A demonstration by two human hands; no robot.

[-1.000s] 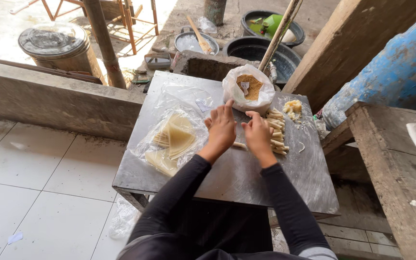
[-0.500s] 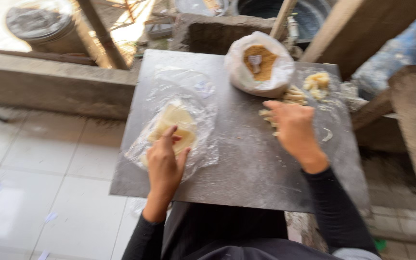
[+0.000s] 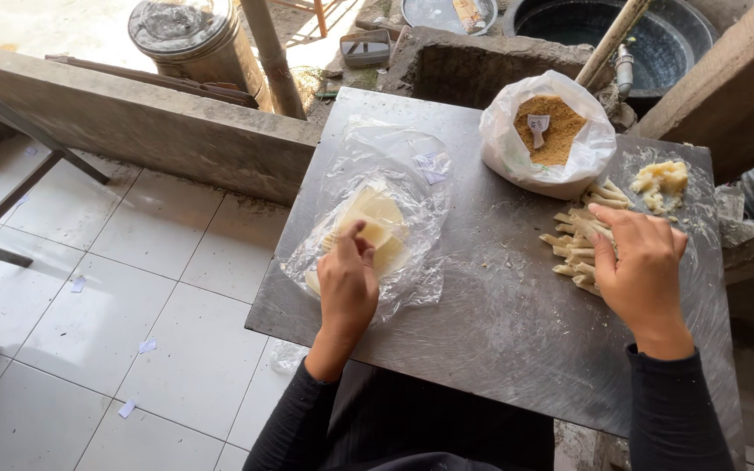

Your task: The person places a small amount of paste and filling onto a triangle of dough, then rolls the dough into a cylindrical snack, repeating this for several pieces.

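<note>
Grey metal table looks closer than half a second ago, and the left hand has crept up the clear plastic bag of pale wrapper sheets, fingertips pinching the top sheet. That stack lies at the table's left, its long axis running from near left to far right. Palm down, the right hand rests loosely open on the rolled pastry sticks at the right, near the bag of brown crumbs.
</note>
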